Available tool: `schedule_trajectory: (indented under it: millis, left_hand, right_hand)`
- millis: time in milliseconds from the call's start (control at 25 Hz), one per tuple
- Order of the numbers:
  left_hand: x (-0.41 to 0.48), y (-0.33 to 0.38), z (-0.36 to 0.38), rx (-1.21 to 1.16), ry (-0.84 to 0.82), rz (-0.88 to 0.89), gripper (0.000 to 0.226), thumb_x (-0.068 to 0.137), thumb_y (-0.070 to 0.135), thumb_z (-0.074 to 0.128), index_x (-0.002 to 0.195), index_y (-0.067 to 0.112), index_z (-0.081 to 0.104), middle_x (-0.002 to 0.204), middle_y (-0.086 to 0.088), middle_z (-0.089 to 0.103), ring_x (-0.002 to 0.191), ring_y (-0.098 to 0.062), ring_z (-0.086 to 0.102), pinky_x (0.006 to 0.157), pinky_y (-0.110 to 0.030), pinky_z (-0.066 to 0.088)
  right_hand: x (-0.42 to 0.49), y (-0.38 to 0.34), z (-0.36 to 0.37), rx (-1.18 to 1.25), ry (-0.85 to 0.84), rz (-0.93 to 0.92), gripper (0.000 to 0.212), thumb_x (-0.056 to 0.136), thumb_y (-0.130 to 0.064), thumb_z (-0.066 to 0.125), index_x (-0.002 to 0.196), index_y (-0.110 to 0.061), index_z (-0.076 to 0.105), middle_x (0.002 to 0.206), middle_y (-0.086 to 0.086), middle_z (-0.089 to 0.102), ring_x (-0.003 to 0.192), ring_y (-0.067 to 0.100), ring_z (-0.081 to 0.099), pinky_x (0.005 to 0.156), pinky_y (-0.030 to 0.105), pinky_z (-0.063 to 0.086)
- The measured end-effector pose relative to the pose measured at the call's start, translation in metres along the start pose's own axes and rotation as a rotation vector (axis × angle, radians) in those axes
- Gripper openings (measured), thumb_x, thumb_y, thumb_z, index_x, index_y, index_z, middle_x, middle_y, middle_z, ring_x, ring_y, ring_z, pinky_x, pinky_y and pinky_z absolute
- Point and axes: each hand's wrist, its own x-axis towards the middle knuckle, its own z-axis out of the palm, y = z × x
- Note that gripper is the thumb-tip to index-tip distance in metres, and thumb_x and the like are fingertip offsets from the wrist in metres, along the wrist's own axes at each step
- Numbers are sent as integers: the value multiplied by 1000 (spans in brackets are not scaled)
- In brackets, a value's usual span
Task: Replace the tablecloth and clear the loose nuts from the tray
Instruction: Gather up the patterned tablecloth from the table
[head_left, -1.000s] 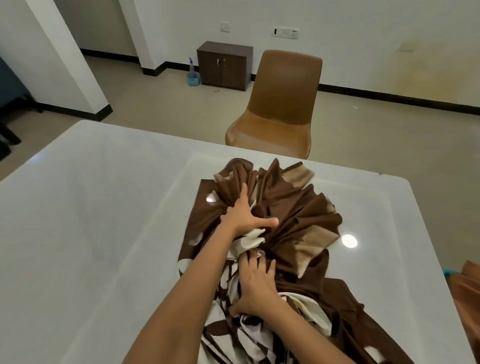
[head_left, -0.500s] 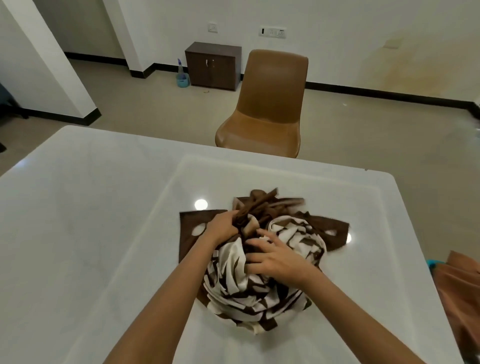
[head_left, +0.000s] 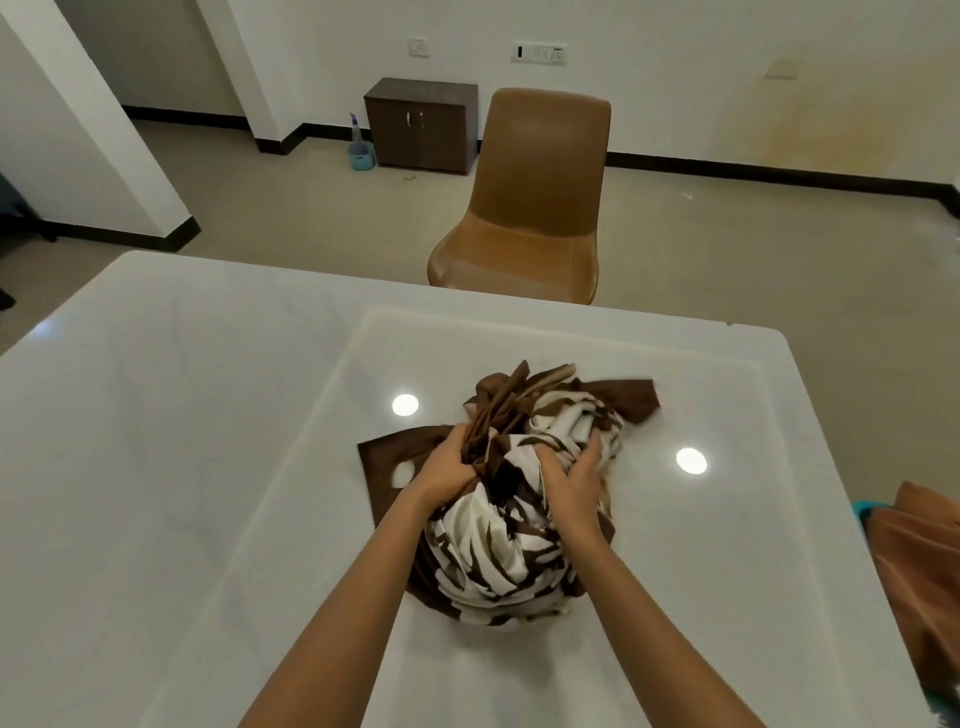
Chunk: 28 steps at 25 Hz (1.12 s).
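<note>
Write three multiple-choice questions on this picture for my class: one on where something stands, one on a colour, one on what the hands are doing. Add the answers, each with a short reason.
1. Where does the brown chair stand?
A. Beyond the far edge of the white table
B. On top of the table
C. Tipped over on its side

2. What colours does the bunched tablecloth show?
A. Blue and yellow
B. Brown and white
C. Plain red

3. What are the left hand and the right hand doing?
A. Resting flat on the bare table
B. Holding a tray
C. Both gripping the bunched tablecloth

Answers:
1 A: the chair stands upright behind the table's far edge.
2 B: the bundle shows brown cloth with white patterning.
3 C: the fingers of both hands curl into the folds.
</note>
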Motion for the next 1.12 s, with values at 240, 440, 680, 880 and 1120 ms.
schedule_trajectory:
  millis: [240,440,680,880,1120]
  left_hand:
    - [-26,6,30,-691,-88,-67,68,77,55,65,135,26,47,130,-10,58,120,-26,56,105,-47,42]
    - [-45,27,73,-548,-23,-87,69,82,66,52,139,32,35,132,-3,54,117,-19,56,102,-41,46]
    - [-102,53,116,-445,-56,-62,41,93,41,53,130,34,36,114,2,59,102,-12,59,83,-28,52]
    - [-153,74,174,-359,-207,-6,48,91,36,59,130,31,33,114,-1,61,103,-17,63,92,-39,53]
    - [-223,116,289,-246,-490,104,50,87,17,63,124,25,30,123,0,55,108,-13,58,91,-34,50]
  right_hand:
    - [13,-6,-7,-26,-283,-125,107,68,-76,50,151,-25,6,157,1,18,143,18,21,117,41,23]
    - [-12,-8,-24,89,-283,-59,87,77,-61,37,151,-27,7,153,-3,21,131,10,30,110,31,25]
    - [-67,16,-77,160,-168,-26,63,96,-29,36,151,-28,5,135,-12,29,111,3,43,104,30,31]
    - [-133,38,-152,259,10,-65,68,78,-38,43,140,-50,16,146,-5,35,128,15,42,108,40,38]
    - [-228,86,-278,362,322,-74,65,92,3,43,144,-26,17,126,-16,43,100,-14,50,85,14,46]
